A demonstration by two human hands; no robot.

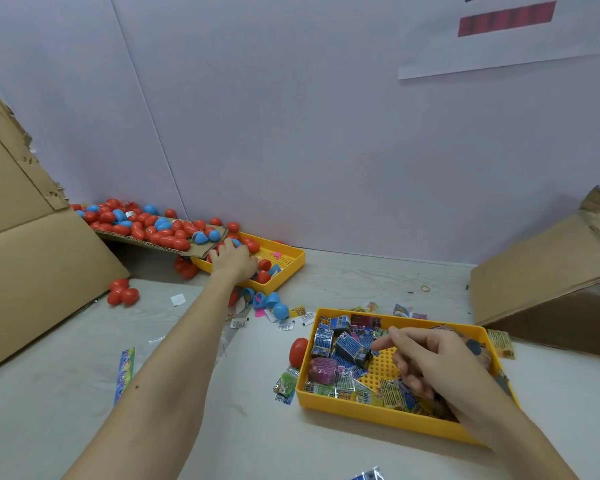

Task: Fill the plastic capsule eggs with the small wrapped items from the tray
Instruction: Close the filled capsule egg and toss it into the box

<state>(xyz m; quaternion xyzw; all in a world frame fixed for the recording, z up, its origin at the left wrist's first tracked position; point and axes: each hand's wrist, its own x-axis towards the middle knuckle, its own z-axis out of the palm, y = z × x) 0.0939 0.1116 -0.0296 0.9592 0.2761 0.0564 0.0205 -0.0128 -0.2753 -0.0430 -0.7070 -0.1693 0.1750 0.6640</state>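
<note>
Reaching into the far yellow tray (291, 259), the left hand (234, 259) is laid, fingers spread, over red capsule eggs (264, 265). The right hand (430, 358), loosely curled, is held just above wrapped items (352, 348) in the near tray (371, 408), gripping nothing.

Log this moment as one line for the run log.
left hand: reaching into far tray of eggs | right hand: over near tray, index finger at a packet

The left hand (234, 259) reached into the far yellow tray (284, 261), fingers among red capsule eggs (146, 226). Nearer than that tray, the right hand (430, 358) hovered over the near yellow tray (361, 408), forefinger touching a blue wrapped packet (352, 349). 1 red egg (298, 351) lay just left of it on the worktop (66, 358).
</note>
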